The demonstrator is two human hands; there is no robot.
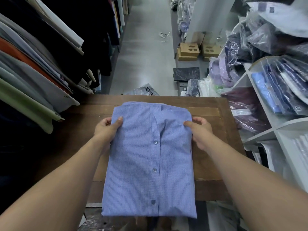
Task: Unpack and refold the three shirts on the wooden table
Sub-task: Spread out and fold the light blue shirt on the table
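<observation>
Shirt [150,164], blue, gripped by left hand [106,129] and right hand [200,130]; bag [146,91] lettering illegible.

Apparent pinch grips: left hand [105,130], right hand [200,132].

Head camera looks steeply down, close over the table [191,101].
</observation>
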